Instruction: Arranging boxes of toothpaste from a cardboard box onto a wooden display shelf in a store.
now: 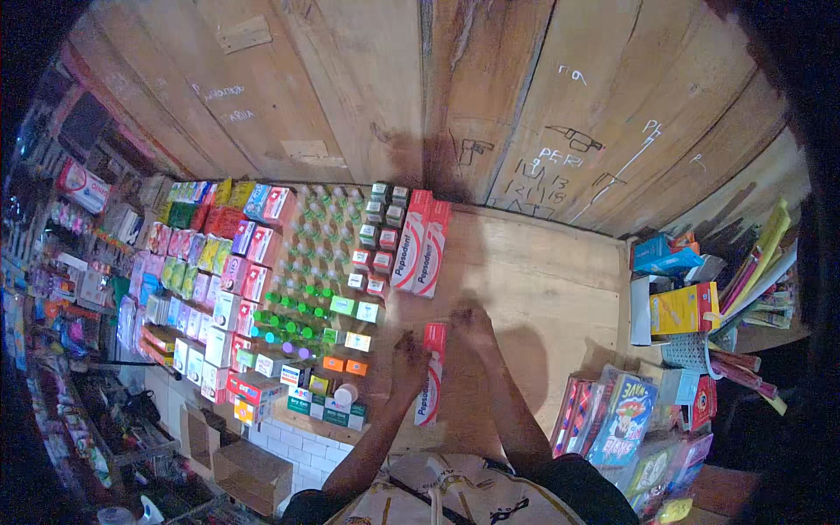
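Observation:
Before me, on a wooden shelf board, my left hand [410, 357] is at the upper left side of a red and white Pepsodent toothpaste box [430, 387]; blur hides whether its fingers grip the box. My right hand [471, 321] is a little to the right of that box's top end, over bare wood, its fingers too dark to read. Two more Pepsodent boxes [420, 249] lie side by side farther back. Just left of them are rows of small boxes [375, 246] and small bottles with green caps [295, 315].
Soap and other packaged goods [256, 282] fill the left part. A plank wall [367, 85] with scribbles rises behind. At right are a yellow box [679, 312], a grey plastic basket [689, 354] and wrapped books [623, 417]. An open carton [252, 469] is below left.

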`<action>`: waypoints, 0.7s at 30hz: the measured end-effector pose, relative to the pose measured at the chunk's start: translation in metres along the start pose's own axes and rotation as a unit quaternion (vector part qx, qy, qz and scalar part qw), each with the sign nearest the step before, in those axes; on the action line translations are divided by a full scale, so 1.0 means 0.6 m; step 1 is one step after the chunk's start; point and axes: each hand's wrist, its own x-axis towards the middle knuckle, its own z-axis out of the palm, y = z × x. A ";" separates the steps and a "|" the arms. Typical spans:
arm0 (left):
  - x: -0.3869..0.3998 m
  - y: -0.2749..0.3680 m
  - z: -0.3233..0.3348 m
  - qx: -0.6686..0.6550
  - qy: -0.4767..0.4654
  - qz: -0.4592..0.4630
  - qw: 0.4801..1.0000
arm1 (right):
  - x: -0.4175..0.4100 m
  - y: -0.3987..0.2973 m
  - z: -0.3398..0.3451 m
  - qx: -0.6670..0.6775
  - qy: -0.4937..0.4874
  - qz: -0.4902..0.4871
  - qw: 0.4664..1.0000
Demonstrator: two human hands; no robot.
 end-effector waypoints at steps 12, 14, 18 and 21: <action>-0.103 -0.075 0.034 -0.016 -0.022 0.100 0.995 | -0.247 -0.048 0.014 0.035 -0.157 0.189 0.969; -0.093 -0.068 0.042 0.023 -0.004 0.098 0.995 | -0.249 -0.037 0.024 0.174 -0.095 0.210 0.957; -0.082 -0.051 0.051 -0.002 0.045 0.115 0.992 | -0.244 -0.025 0.035 0.060 -0.094 0.103 0.988; -0.067 -0.028 0.050 -0.098 0.017 0.069 0.993 | -0.225 -0.045 0.034 0.093 -0.036 0.155 0.983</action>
